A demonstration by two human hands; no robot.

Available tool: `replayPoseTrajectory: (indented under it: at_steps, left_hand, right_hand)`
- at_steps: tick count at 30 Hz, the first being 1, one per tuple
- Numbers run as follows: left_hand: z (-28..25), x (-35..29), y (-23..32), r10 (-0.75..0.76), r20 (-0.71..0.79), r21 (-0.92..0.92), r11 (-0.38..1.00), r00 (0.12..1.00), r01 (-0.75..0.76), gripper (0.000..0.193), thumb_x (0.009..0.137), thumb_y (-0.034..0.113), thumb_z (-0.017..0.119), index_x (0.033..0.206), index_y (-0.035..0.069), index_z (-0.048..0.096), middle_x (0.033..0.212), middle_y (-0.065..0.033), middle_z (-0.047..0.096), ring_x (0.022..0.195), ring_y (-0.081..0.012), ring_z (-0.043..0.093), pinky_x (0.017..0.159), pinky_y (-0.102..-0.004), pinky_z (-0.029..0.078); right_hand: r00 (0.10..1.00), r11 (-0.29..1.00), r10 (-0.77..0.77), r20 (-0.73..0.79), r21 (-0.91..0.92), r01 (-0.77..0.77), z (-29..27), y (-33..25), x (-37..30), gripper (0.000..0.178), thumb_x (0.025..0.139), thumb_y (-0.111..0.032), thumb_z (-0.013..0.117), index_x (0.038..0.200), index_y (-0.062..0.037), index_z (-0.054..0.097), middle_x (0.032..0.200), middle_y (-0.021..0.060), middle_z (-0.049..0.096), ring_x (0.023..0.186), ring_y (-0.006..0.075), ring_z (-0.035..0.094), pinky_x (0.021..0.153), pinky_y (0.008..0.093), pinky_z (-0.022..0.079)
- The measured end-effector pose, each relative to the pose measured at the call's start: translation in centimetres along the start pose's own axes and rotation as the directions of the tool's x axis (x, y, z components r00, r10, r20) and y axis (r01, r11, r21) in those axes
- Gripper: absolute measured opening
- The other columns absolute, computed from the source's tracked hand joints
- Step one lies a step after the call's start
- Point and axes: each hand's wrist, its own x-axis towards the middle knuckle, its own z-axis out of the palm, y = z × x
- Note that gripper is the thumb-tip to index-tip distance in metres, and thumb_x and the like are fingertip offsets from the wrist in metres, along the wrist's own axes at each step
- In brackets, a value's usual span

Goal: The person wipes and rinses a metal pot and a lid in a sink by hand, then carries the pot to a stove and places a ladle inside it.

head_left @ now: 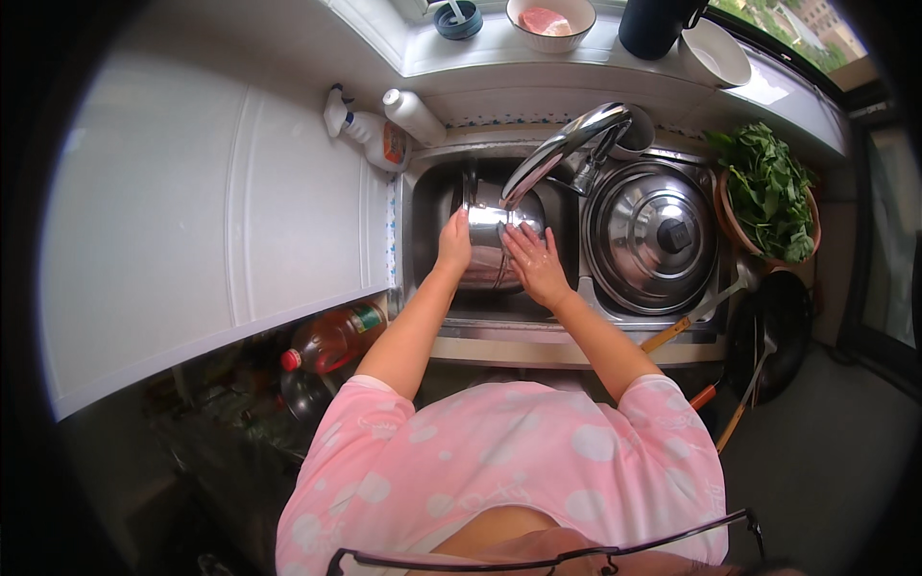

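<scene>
A shiny stainless-steel pot (491,261) lies tilted on its side in the sink basin (427,216), below the curved chrome faucet (559,158). My left hand (454,245) grips the pot at its left edge; some of its fingers are hidden behind the metal. Against the pot's rounded side rests my right hand (538,267), fingers stretched out and wet-looking. A small dark patch shows by its fingertips, too small to tell whether it is an object or a reflection. Whether water is running cannot be made out.
Right of the basin sits a large metal lid (653,235). Beyond it stands a bowl of leafy greens (773,197). A spray bottle (370,134) and a white bottle (415,115) stand at back left. The windowsill holds a bowl with meat (547,24). A wooden-handled spatula (672,331) overhangs the edge.
</scene>
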Motion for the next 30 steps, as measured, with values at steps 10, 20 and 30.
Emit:
replayPoseTrajectory:
  at_steps: [10, 20, 30]
  left_hand:
    - [0.1, 0.1, 0.4, -0.069, 0.018, -0.158, 0.985, 0.997, 0.071, 0.044, 0.096, 0.031, 0.034, 0.105, -0.006, 0.055, 0.096, -0.0167, 0.061, 0.091, -0.0216, 0.055, 0.084, -0.0306, 0.041]
    - [0.5, 0.5, -1.0, -0.061, 0.037, -0.268, 0.961, 0.997, 0.069, 0.044, 0.096, 0.031, 0.032, 0.106, -0.004, 0.055, 0.098, -0.0136, 0.060, 0.092, -0.0181, 0.054, 0.084, -0.0291, 0.041]
    - [0.2, 0.6, -2.3, -0.161, 0.063, -0.374, 0.911, 0.985, 0.173, 0.043, 0.096, 0.031, 0.032, 0.105, -0.004, 0.056, 0.097, -0.0121, 0.060, 0.089, -0.0181, 0.054, 0.082, -0.0294, 0.041]
  right_hand:
    - [0.982, 0.989, 0.085, -0.167, 0.137, -0.062, 2.7, -2.1, 4.4, 0.043, 0.082, -0.011, 0.053, 0.124, -0.0075, 0.046, 0.132, 0.0079, 0.043, 0.124, 0.0296, 0.035, 0.103, 0.0475, 0.026]
    - [0.972, 1.000, 0.014, -0.235, 0.026, -0.008, 2.2, -3.2, 6.4, 0.046, 0.077, -0.009, 0.056, 0.123, -0.0083, 0.048, 0.127, 0.0053, 0.045, 0.119, 0.0283, 0.039, 0.100, 0.0479, 0.028]
    - [0.981, 0.983, -0.171, -0.096, 0.050, 0.176, 1.8, -4.7, 1.7, 0.048, 0.077, -0.006, 0.056, 0.124, -0.0079, 0.046, 0.128, 0.0065, 0.043, 0.123, 0.0263, 0.037, 0.101, 0.0480, 0.028]
